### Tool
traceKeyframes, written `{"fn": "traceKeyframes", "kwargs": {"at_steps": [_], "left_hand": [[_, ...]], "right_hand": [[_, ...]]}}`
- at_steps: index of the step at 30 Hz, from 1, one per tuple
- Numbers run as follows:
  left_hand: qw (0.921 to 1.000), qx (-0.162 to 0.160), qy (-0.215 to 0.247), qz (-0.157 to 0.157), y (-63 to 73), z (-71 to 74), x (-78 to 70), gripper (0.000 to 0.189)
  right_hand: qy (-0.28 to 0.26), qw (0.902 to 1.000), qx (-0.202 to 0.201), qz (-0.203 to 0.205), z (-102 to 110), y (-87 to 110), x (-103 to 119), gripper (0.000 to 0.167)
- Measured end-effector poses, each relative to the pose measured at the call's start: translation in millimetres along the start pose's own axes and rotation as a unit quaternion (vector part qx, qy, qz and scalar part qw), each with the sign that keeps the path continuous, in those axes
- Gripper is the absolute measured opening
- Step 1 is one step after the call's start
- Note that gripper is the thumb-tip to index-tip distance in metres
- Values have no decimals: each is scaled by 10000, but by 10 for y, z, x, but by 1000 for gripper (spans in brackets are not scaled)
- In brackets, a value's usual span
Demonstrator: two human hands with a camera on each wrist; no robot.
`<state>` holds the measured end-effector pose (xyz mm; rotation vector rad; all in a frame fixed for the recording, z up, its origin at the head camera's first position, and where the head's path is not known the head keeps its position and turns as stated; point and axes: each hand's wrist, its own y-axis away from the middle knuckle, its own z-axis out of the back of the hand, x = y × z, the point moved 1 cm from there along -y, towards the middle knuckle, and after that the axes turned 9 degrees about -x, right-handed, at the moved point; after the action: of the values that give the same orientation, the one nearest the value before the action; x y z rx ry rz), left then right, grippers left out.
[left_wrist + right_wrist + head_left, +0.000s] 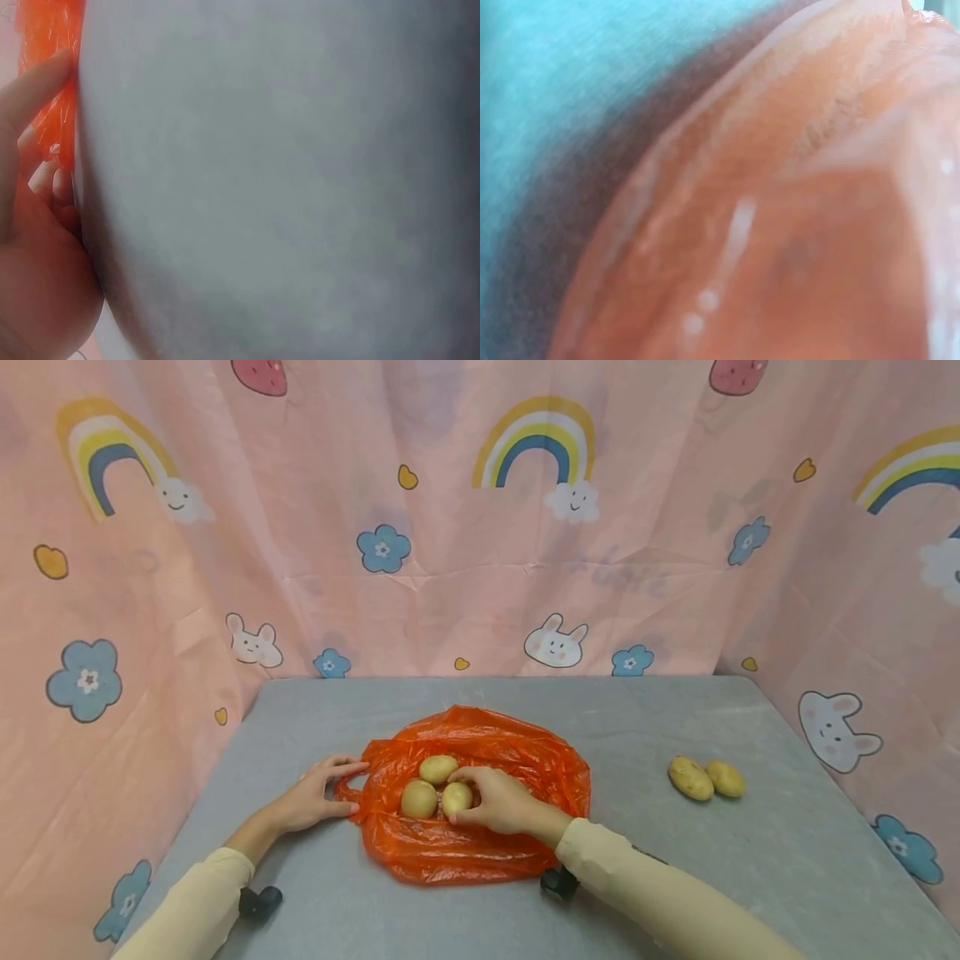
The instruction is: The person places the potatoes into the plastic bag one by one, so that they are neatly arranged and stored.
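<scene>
On the table lies a spread-out orange plastic bag (480, 856), its mouth facing up. Three potatoes show in it: an oval potato (438, 768) at the back, a round potato (418, 799) at the left and another potato (457, 798) at the right. My right hand (498, 799) reaches over the bag and pinches the right potato between thumb and fingers. At the bag's left end my left hand (318, 793) touches the edge by the handle loop, thumb and fingers spread apart. The thumb (52, 75) lies against the plastic in the left wrist view. Blurred orange plastic (780, 247) fills most of the right wrist view.
Two more potatoes, a larger potato (691, 778) and a smaller potato (726, 778), lie side by side on the grey table (630, 718) to the right of the bag. A pink patterned curtain (450, 610) encloses the back and sides.
</scene>
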<state>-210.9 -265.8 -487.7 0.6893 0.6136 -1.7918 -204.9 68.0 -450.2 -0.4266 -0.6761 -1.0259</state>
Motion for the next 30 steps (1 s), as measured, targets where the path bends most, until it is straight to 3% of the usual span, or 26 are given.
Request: {"fn": "traceKeyframes", "kwargs": {"at_steps": [13, 25, 30], "left_hand": [[9999, 54, 1, 101, 9, 2, -16, 64], [9999, 53, -9, 148, 14, -9, 10, 66], [10000, 19, -48, 33, 16, -8, -16, 65]], "right_hand": [[32, 10000, 58, 69, 42, 5, -41, 54], [-369, 9990, 201, 125, 98, 31, -83, 51], [-491, 9986, 188, 101, 135, 37, -105, 49]]}}
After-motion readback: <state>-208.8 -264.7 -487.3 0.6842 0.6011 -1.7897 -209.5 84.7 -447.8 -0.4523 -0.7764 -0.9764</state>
